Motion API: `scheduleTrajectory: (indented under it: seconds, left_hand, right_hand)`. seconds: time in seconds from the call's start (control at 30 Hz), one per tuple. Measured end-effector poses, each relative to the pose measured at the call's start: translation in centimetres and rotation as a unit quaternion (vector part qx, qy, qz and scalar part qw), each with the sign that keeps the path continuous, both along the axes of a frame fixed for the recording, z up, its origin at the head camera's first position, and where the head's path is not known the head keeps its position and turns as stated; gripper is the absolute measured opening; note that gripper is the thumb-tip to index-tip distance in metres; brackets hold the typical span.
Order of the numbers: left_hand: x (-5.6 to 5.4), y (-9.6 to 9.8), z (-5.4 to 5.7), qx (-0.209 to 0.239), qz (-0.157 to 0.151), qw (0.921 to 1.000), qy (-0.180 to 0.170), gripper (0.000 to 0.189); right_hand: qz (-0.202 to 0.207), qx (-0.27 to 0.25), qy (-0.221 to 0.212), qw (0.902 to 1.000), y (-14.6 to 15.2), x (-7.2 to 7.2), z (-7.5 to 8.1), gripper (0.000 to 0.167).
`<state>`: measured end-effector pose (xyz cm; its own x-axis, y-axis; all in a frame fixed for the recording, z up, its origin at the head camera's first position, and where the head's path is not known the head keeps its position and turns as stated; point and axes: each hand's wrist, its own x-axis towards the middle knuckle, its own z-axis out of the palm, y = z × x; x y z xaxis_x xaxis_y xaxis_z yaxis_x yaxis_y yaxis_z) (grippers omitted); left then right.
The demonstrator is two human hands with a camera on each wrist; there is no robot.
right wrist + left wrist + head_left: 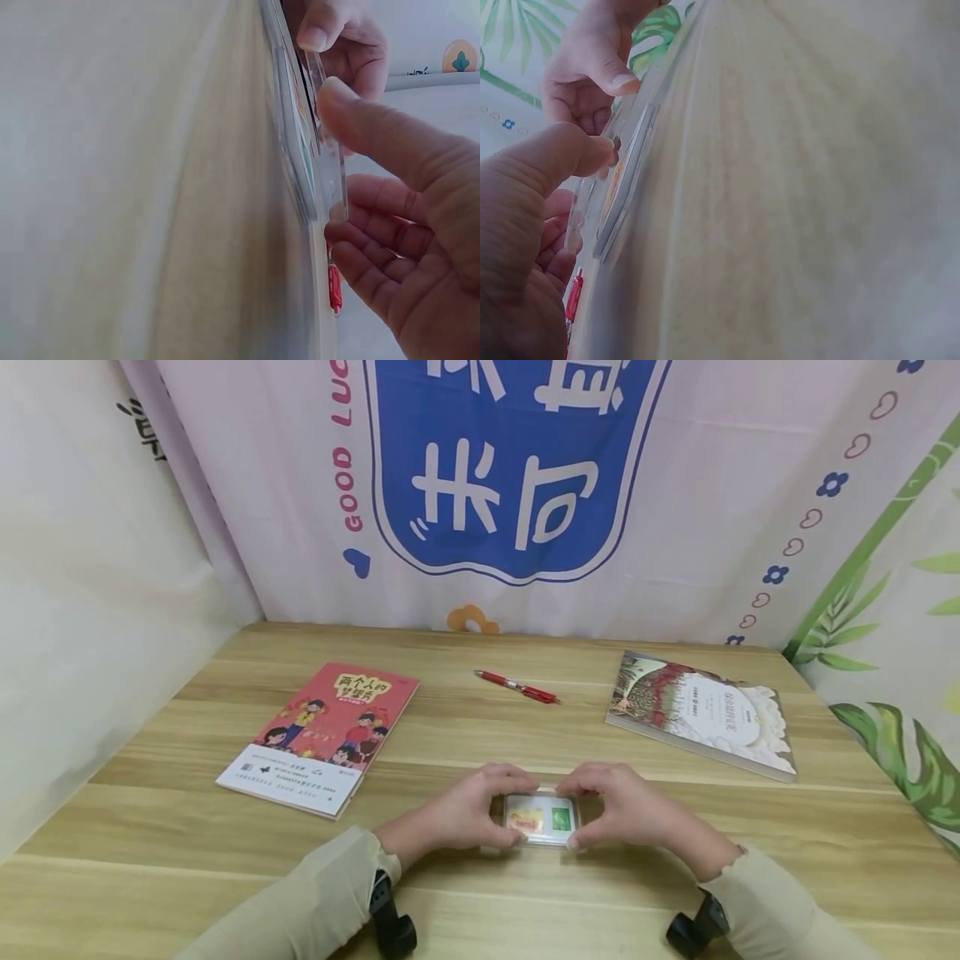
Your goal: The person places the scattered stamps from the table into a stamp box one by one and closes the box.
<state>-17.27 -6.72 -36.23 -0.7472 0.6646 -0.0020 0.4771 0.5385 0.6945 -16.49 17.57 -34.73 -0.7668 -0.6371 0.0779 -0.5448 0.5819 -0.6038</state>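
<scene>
A small flat case lies on the table in the head view, with a yellow-orange picture and a green one visible inside it. Just above the case, both hands hold a clear plastic lid, and the wrist views show a narrow gap between the two. My left hand pinches the lid's left edge between thumb and fingers. At the opposite edge, my right hand grips it the same way. In the left wrist view the case's base rests on the wood below the lid.
A pink and white book lies to the left. Farther back is a red pen, and on the right lies a second book with a picture cover. Printed curtains hang behind the wooden table.
</scene>
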Motion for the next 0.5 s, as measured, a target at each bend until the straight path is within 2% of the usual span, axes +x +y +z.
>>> scheduleTrajectory:
  seconds: [0.23, 0.5]
  left_hand:
    - [-0.07, 0.00, -0.32, -0.017, -0.001, 0.9998, -0.008, 0.062]
    - [-0.07, 0.02, -0.63, -0.023, -0.007, 0.9997, 0.004, 0.062]
  right_hand:
    - [0.003, 0.009, -0.013, 0.9999, -0.23, -0.13, -0.35, 0.052]
    - [0.005, 0.008, -0.019, 0.9998, -0.37, -0.25, -0.55, 0.053]
